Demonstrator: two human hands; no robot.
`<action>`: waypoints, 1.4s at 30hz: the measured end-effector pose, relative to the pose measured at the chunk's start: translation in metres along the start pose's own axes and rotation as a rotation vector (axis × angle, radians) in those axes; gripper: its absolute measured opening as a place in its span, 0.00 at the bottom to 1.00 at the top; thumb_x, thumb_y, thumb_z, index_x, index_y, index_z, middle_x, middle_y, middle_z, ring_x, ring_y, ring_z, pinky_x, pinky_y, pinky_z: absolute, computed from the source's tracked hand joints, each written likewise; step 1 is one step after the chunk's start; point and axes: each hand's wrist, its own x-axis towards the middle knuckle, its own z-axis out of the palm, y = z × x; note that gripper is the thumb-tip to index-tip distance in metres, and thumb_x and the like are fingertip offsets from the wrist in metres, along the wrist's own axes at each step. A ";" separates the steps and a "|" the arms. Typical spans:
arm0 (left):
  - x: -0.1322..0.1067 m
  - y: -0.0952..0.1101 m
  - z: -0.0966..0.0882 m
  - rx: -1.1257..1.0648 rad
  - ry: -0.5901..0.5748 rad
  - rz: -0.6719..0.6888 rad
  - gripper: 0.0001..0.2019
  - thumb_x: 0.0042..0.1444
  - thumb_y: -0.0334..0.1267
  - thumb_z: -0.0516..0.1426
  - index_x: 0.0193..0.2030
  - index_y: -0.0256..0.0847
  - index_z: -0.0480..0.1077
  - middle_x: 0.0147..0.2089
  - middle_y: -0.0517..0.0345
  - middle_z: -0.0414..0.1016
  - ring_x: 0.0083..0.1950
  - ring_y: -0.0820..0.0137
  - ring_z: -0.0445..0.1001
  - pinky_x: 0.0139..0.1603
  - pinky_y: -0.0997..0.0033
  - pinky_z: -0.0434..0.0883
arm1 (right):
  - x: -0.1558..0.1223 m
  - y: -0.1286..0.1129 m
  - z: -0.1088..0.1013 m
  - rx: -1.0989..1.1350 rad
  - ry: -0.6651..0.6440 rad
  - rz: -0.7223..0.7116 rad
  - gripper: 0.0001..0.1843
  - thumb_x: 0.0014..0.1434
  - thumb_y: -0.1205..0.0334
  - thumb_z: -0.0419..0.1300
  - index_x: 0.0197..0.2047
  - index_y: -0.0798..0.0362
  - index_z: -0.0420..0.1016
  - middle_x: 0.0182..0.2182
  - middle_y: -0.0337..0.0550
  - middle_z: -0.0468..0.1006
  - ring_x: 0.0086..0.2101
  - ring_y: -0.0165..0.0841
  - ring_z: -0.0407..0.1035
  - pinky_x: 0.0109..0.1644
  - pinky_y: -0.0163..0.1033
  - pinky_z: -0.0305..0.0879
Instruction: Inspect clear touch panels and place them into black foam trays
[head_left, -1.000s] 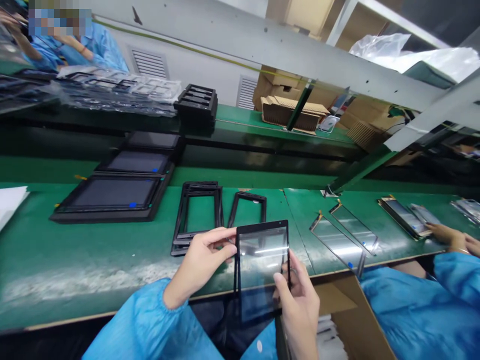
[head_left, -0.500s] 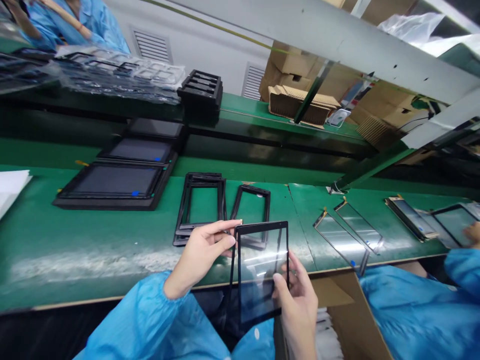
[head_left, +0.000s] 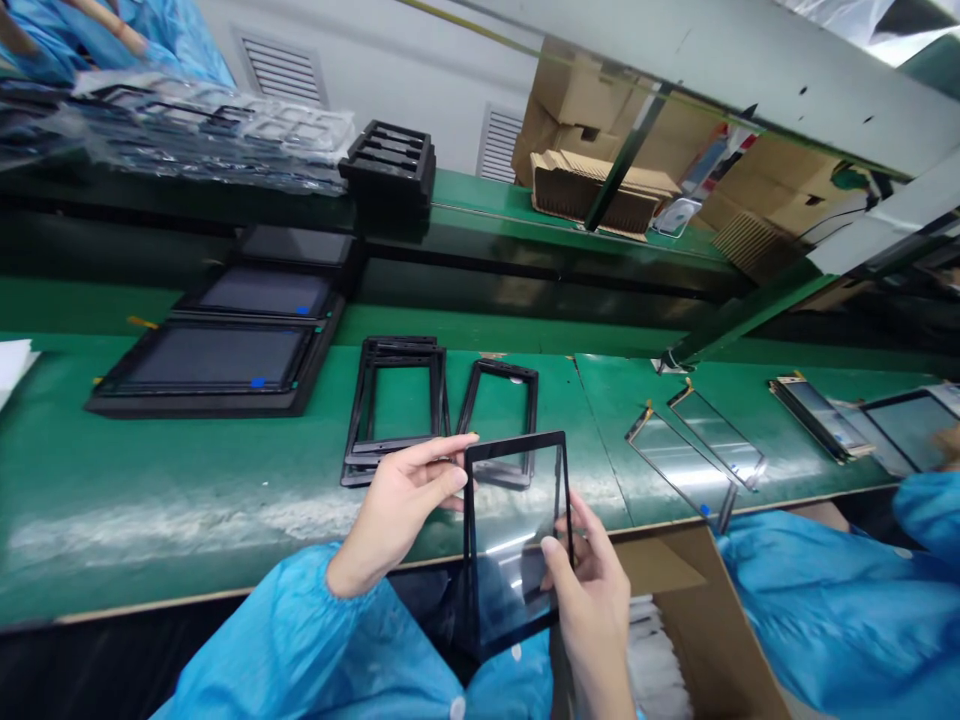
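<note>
A clear glass touch panel with a black border [head_left: 517, 535] is held tilted over the bench's front edge. My right hand [head_left: 594, 595] grips its right side, thumb on the face and fingers behind. My left hand [head_left: 411, 500] pinches the upper left corner, where a thin black frame [head_left: 469, 590] shows along the panel's left edge; the rest of that frame is hidden or seen through the glass. Just beyond my hands, a single black frame [head_left: 534, 400] lies on the green bench, partly covered by the panel. Left of it is a small stack of black frames [head_left: 364, 400].
Screens in black trays [head_left: 217, 360] stand at the left. Two glass panels with orange tabs [head_left: 679, 465] lie to the right, near a co-worker's blue sleeve [head_left: 930, 520]. An open carton [head_left: 720, 620] is below the bench edge. A post [head_left: 739, 325] rises behind.
The glass panel and the black frame have come closer together along the left edge. Both hands keep their grips, and the whole view has shifted slightly.
</note>
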 end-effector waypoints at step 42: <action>-0.027 0.025 -0.010 0.209 0.037 0.016 0.18 0.43 0.44 0.77 0.43 0.45 0.87 0.33 0.49 0.88 0.33 0.56 0.88 0.27 0.73 0.83 | 0.024 -0.070 0.010 0.096 -0.186 -0.071 0.15 0.60 0.50 0.71 0.44 0.52 0.86 0.25 0.45 0.88 0.28 0.41 0.85 0.35 0.41 0.81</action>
